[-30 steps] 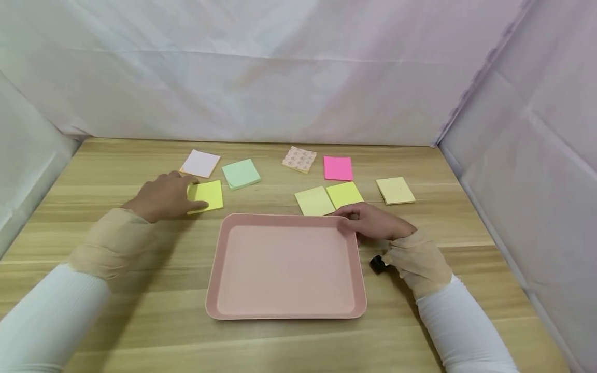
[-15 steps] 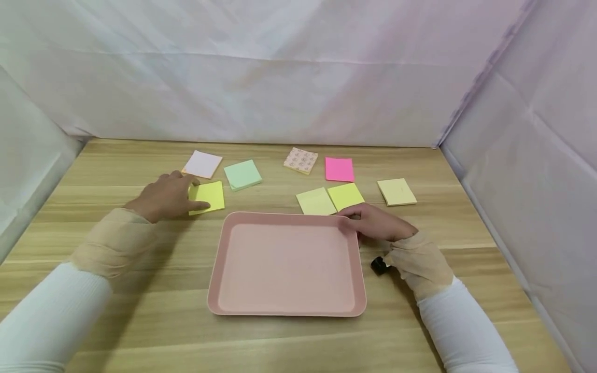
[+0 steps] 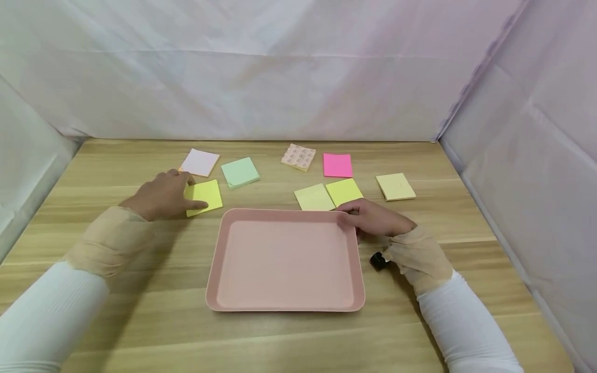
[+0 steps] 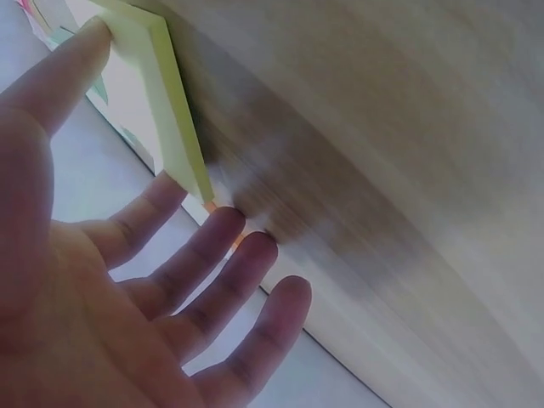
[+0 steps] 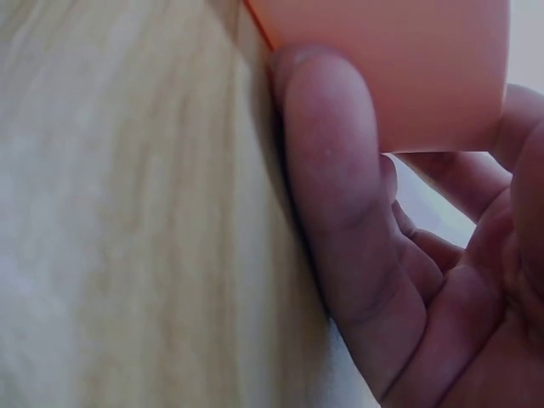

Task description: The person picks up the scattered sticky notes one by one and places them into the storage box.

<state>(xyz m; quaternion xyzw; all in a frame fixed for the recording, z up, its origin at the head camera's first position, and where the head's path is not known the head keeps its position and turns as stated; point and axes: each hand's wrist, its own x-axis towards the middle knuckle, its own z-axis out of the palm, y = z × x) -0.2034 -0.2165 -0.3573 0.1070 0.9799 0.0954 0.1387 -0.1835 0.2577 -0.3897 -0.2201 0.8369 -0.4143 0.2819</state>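
1 yellow pad (image 3: 211, 192) was twd far-L corner of tabletop (image 3: 289, 342) | L hand (image 3: 160, 197) pinched it, other fingers apart | R hand (image 3: 375, 218) fingers clamped on pink tray (image 3: 284, 264), far-R corner

Head view faces forward-down; 2 close wrist views share its tabletop (image 3: 280, 342).
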